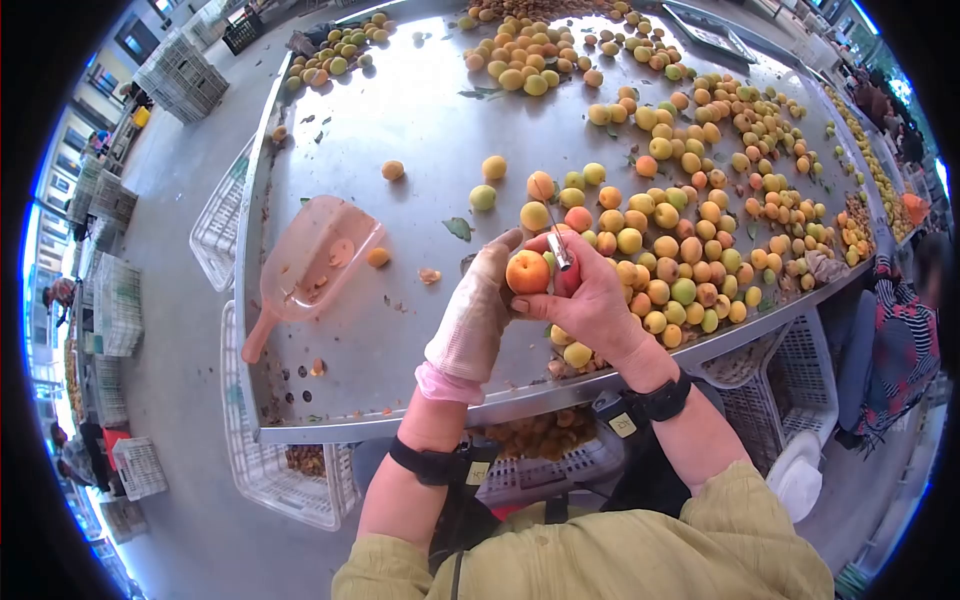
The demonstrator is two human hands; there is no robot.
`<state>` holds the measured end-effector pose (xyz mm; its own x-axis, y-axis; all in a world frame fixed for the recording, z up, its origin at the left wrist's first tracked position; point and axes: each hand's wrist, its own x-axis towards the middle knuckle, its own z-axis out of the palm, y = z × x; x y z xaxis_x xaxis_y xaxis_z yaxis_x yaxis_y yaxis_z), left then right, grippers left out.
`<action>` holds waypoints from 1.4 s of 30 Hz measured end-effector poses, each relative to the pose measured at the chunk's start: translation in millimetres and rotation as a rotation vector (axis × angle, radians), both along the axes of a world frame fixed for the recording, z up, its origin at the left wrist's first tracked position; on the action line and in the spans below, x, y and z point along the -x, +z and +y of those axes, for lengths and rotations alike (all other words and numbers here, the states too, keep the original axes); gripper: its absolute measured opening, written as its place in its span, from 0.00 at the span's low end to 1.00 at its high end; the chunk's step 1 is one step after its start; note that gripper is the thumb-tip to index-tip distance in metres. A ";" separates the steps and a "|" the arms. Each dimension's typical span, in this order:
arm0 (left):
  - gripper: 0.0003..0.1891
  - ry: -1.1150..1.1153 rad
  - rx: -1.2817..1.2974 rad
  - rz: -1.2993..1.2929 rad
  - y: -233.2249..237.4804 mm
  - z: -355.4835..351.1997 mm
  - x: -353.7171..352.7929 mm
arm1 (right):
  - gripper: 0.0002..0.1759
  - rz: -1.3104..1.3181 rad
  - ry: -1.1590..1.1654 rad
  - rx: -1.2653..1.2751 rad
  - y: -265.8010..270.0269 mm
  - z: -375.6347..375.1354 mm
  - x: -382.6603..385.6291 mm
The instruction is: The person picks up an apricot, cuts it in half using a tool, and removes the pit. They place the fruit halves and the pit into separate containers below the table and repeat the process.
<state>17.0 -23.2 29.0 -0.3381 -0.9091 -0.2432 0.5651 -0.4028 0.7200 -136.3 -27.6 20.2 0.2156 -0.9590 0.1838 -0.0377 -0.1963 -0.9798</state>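
White-walled, a crate [590, 472] under the near table edge is heaped with brownish-orange pieces; brown scraps are held in a left-hand crate [262, 487]. Above the metal table [360, 230], an orange fruit [527, 272] is held by the gloved left hand [475, 315] and steadied by the right thumb, while a metal tool [559, 252] is gripped in the right hand [597, 305]. Peel-like scraps are contained in the pink scoop [318, 258]. Beyond, loose fruits [520, 60] are spread near a dark-rimmed tray [708, 34]; crates [180, 77] are stacked on the floor.
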 end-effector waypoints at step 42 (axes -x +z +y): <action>0.24 0.403 0.233 -0.452 -6.9 14.0 10.8 | 0.17 -0.507 0.075 -0.530 -12.5 12.6 -40.7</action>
